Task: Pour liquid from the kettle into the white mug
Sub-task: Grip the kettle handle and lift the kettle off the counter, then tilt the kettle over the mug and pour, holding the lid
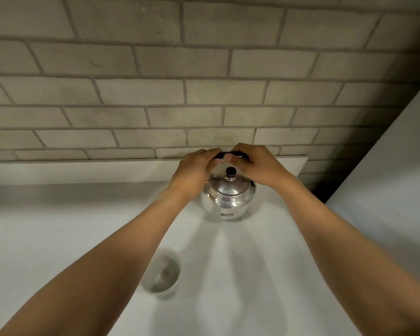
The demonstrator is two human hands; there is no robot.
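A shiny steel kettle [228, 197] with a domed lid and a black knob stands on the white counter [58, 226] close to the back wall. Its black handle arches over the lid. My left hand [194, 170] and my right hand [255, 163] both grip that handle from either side, fingertips meeting at its top. The white mug [161, 276] stands nearer to me, left of the kettle and partly under my left forearm. It looks blurred, and its inside shows grey.
A grey brick wall [204, 93] rises straight behind the kettle above a low white ledge [83, 170]. A tall white panel [386, 178] closes off the counter on the right.
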